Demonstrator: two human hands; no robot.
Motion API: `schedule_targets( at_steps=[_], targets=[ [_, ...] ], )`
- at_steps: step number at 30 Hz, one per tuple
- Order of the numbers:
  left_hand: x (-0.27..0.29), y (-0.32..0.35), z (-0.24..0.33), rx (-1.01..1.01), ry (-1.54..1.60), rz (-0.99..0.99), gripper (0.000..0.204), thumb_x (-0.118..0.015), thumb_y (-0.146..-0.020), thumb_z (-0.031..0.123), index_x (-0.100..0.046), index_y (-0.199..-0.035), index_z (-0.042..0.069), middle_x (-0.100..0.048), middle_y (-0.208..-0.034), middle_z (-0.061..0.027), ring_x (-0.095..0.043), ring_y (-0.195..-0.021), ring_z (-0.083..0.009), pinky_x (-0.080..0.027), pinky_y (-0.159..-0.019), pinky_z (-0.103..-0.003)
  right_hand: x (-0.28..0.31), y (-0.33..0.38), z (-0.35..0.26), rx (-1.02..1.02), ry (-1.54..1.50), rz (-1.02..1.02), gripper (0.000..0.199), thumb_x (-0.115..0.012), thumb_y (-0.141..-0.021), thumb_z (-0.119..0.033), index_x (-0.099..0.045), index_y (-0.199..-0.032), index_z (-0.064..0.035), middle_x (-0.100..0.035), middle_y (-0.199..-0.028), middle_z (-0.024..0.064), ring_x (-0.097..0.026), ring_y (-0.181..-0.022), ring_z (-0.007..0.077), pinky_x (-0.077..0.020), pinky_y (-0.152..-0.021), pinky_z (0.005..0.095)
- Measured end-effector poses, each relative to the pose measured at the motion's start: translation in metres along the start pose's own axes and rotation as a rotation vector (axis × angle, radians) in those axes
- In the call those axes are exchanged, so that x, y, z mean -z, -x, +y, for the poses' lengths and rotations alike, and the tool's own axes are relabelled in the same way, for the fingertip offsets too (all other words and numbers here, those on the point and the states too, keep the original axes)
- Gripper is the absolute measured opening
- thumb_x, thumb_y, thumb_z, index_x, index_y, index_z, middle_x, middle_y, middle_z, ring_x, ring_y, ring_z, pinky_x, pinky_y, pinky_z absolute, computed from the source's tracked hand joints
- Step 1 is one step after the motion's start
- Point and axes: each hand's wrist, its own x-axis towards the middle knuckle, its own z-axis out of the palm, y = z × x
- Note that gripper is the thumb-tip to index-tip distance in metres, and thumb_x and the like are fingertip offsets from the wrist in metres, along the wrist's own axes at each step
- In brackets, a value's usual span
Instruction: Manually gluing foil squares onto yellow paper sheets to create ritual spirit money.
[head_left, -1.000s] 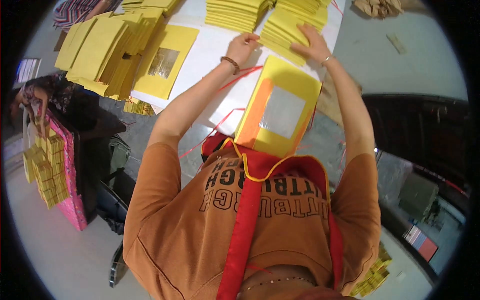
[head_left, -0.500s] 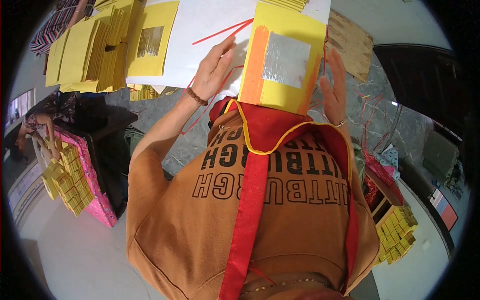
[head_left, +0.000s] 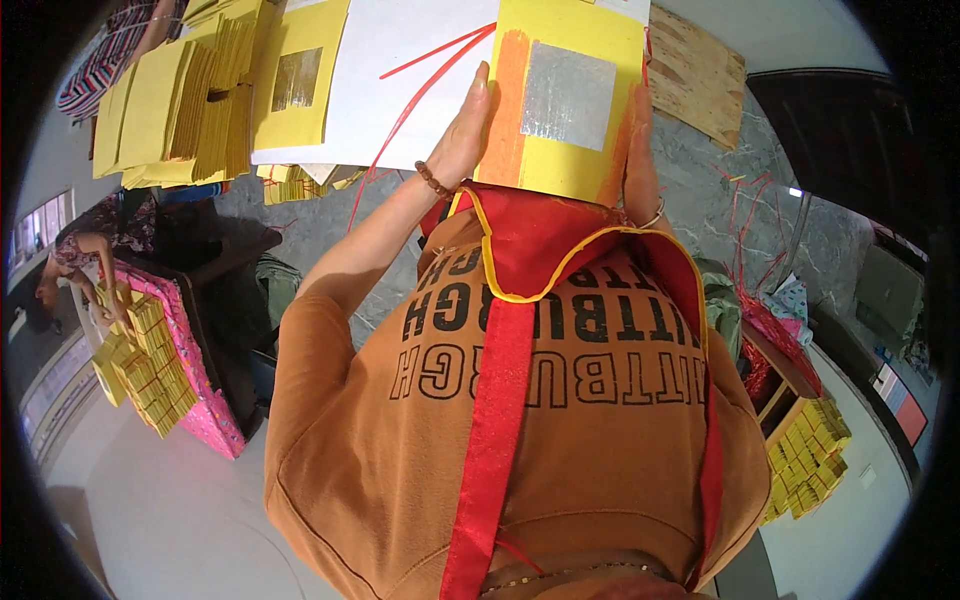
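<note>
Before me at the table's near edge is a yellow paper stack (head_left: 560, 165) with a silver square (head_left: 568, 95) on top and orange bands along its left and right sides. My left hand (head_left: 466, 135) lies flat along the stack's left side, fingers stretched out. Against the right side rests my right hand (head_left: 641, 155), also straight-fingered and partly hidden by the stack. Neither hand's fingers wrap around the paper. A thin red string (head_left: 415, 100) runs out from the stack's left side, trailing over the white tabletop (head_left: 370, 90) and down past my left forearm.
Yellow paper bundles (head_left: 170, 105) crowd the table's left side, beside a flat yellow sheet (head_left: 300, 80) with a metallic square. At far left a person handles yellow bundles (head_left: 155, 350) on a pink-covered table. More tied bundles (head_left: 808, 460) sit lower right, below red strings (head_left: 745, 230).
Both hands have moved inward, from apart at either side to lying against the stack's sides. The stack appears slightly higher in view.
</note>
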Motion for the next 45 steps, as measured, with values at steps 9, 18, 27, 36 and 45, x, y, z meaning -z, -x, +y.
schedule_targets(
  at_steps=[9, 18, 27, 36, 45],
  targets=[
    [0.027, 0.038, 0.032, -0.735, -1.063, -0.218, 0.048, -0.065, -0.077, 0.028, -0.054, -0.119, 0.007, -0.052, -0.117, -0.0101, -0.048, -0.103, -0.0256, -0.039, -0.086, -0.038, 0.018, 0.009, 0.004, 0.187, 0.548, -0.294, 0.015, -0.065, -0.076, -0.024, -0.068, -0.090, -0.0202, -0.060, -0.111, -0.0097, -0.033, -0.126, 0.0234, -0.0154, -0.102, 0.0439],
    [0.033, 0.033, 0.035, -0.814, -1.019, -0.355, 0.024, -0.064, -0.075, 0.012, -0.062, -0.097, 0.003, -0.060, -0.091, -0.0074, -0.055, -0.083, -0.0235, -0.046, -0.072, -0.034, 0.017, 0.008, 0.014, 0.055, 0.208, -0.256, 0.015, -0.056, -0.084, -0.020, -0.068, -0.083, -0.0110, -0.063, -0.106, -0.0022, -0.040, -0.121, 0.0273, -0.0210, -0.105, 0.0414],
    [0.041, 0.010, 0.046, -0.419, -0.759, -0.490, 0.019, -0.055, -0.085, 0.015, -0.062, -0.087, -0.002, -0.061, -0.079, -0.0118, -0.059, -0.074, -0.0256, -0.047, -0.067, -0.034, 0.017, 0.006, 0.016, -0.076, 0.000, -0.262, 0.037, -0.038, -0.094, -0.025, -0.066, -0.084, -0.0033, -0.063, -0.105, 0.0080, -0.042, -0.117, 0.0272, -0.0226, -0.105, 0.0397],
    [0.044, -0.001, 0.040, -0.158, -0.531, -0.496, 0.014, -0.058, -0.081, 0.012, -0.065, -0.083, 0.000, -0.060, -0.068, -0.0024, -0.053, -0.061, -0.0083, -0.043, -0.058, -0.025, 0.020, 0.003, 0.017, -0.137, -0.053, -0.282, 0.041, -0.036, -0.095, -0.028, -0.065, -0.083, -0.0020, -0.062, -0.106, 0.0085, -0.040, -0.119, 0.0278, -0.0233, -0.104, 0.0383],
    [0.042, -0.007, 0.048, -0.096, -0.535, -0.512, 0.015, -0.059, -0.078, 0.014, -0.066, -0.078, 0.001, -0.058, -0.063, -0.0015, -0.050, -0.057, -0.0076, -0.041, -0.057, -0.025, 0.021, 0.002, 0.020, -0.124, -0.035, -0.291, 0.045, -0.032, -0.096, -0.032, -0.059, -0.078, -0.0001, -0.060, -0.109, 0.0134, -0.042, -0.116, 0.0258, -0.0299, -0.098, 0.0353]
  ],
)
